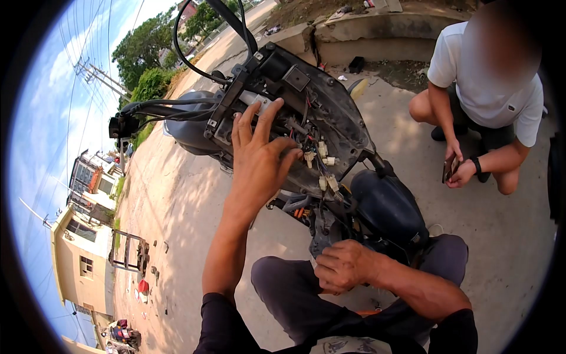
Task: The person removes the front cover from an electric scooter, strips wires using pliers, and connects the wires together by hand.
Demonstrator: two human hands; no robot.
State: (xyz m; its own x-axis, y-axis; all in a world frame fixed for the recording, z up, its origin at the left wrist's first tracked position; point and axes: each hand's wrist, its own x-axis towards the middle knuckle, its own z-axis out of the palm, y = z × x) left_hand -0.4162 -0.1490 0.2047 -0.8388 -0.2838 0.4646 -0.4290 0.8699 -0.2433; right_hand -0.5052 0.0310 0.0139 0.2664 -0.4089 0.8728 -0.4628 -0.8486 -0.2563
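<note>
A motorcycle or scooter front stands before me with its covers off, its black plastic panel (348, 118) exposed. My left hand (259, 138) reaches over it, fingers spread, fingertips at a grey metal part (254, 99) in the frame. Just right of its thumb, white wire connectors (323, 150) hang from a bundle of thin wires. My right hand (344, 265) is closed in front of my knees, beside a dark grey piece (324, 229) of the vehicle. Whatever its curled fingers hold, if anything, is hidden.
A person (483, 88) in a white shirt squats at the right, holding a phone-like object (450, 169). A rounded dark part (388, 203) sits close to my right arm. Black cables (171, 106) stretch out on the left. A metal frame (127, 251) and scattered parts lie farther left.
</note>
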